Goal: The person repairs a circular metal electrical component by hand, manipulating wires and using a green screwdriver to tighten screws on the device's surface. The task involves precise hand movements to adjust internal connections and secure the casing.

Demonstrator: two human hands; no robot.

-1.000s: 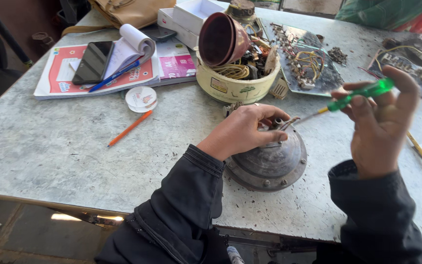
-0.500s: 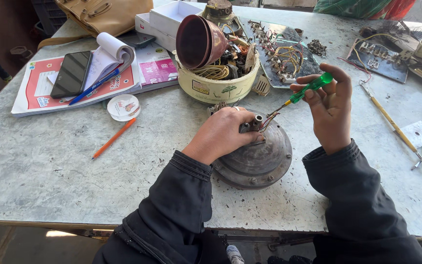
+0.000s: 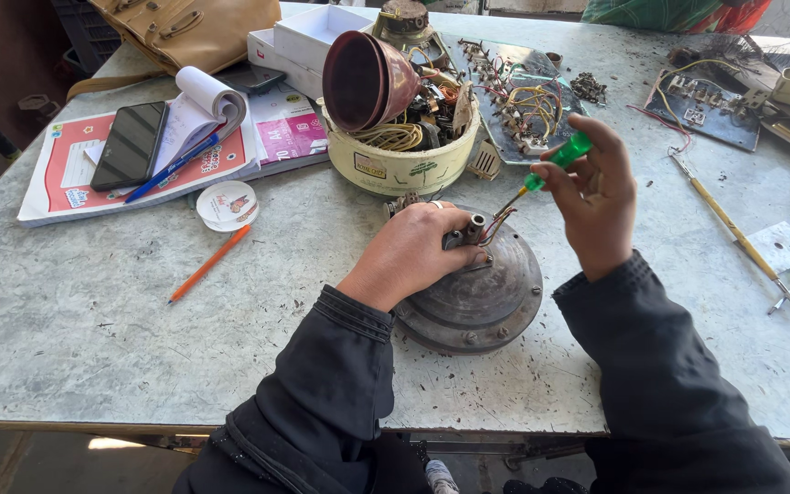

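The round grey motor housing lies on the worn table near its front edge. The left hand rests on top of it, fingers closed around the short metal shaft where thin wires come out. At two o'clock from the shaft, the right hand pinches a green-handled screwdriver, tip slanting down toward the wires. A cream tub of parts stands at twelve o'clock, an orange pencil at nine

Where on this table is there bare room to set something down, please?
Bare table lies left of the left hand, below the orange pencil; another patch sits between the right hand and long screwdriver. The far side around the bowl is crowded.
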